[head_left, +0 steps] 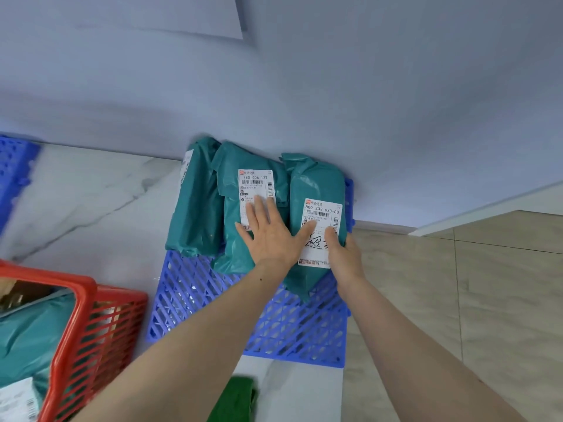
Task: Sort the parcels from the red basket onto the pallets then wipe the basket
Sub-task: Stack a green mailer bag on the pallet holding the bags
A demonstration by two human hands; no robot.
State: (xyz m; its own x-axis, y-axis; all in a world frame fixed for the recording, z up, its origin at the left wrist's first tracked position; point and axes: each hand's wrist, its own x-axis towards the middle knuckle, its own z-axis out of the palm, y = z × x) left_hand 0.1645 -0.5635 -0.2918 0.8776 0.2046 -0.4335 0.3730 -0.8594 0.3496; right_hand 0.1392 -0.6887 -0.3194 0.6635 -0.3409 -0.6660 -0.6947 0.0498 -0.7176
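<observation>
Three teal plastic mailer parcels lie side by side on the far half of a blue plastic lattice pallet (274, 327), pushed up against the pale blue wall (365, 86). The left teal parcel (195, 205) shows only the edge of a label on its far end. The middle teal parcel (243, 208) carries a white shipping label (254, 184) with a barcode, and the right teal parcel (316, 190) carries a white label with handwriting (320, 239) on its lower part.

The left hand (268, 236) lies flat, fingers (260, 208) straight and spread apart, pressing on the middle parcel's label, with the thumb reaching across onto the right parcel's label. The right hand (342, 254) grips the near right edge of the right parcel, its fingers curled round that edge and the thumb lying on the label.

The pallet rests on a white marble-patterned floor (91, 193). A red plastic lattice basket (100, 324) stands to the left of the pallet, just beside its near corner, with more teal parcels in the basket (27, 345). A second blue pallet (12, 169) shows at the left edge. A green cloth (237, 397) lies near the bottom edge, below the pallet. Beige floor tiles (457, 284) spread to the right.
</observation>
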